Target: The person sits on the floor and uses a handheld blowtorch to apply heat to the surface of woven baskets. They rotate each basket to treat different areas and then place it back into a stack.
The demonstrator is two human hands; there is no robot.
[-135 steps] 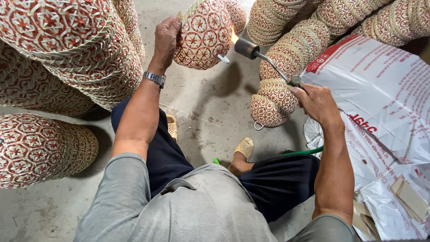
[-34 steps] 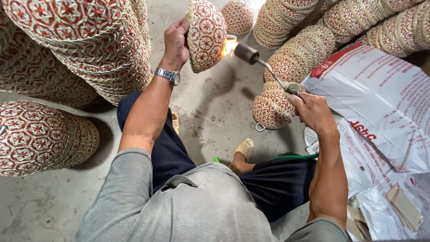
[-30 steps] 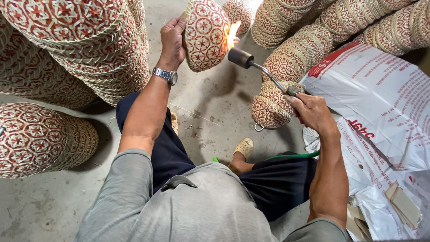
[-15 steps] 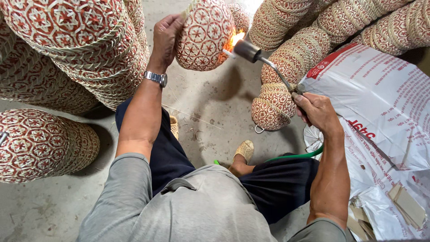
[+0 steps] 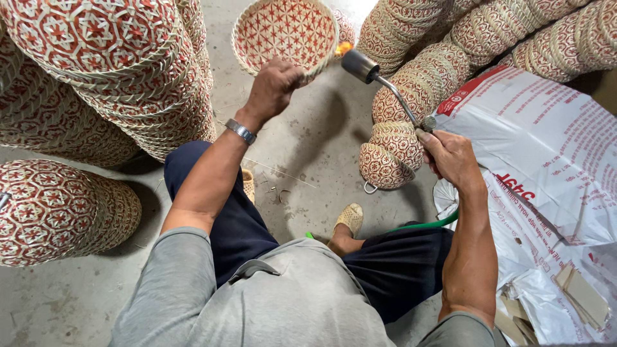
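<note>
Red-and-cream woven bamboo basket, round and shallow, now shows its open inside to the camera; half a second ago its domed underside faced the flame, so the person has turned it over in the left hand, which grips the near rim with closed fingers, a metal wristwatch on the wrist. The right hand is wrapped closed around the handle of a metal gas torch with a thin bent neck; its dark nozzle points up and left, and a small orange flame burns just beside the basket's right rim. The flame looks smaller than a moment ago and sits at the edge, not against the weave, which suggests the outside has had its pass and the rim or inside comes under the heat now. A green hose runs from under the right forearm. Stacks of matching baskets stand to the left and along the top right, on the grey concrete floor. A white printed plastic sack lies to the right.
</note>
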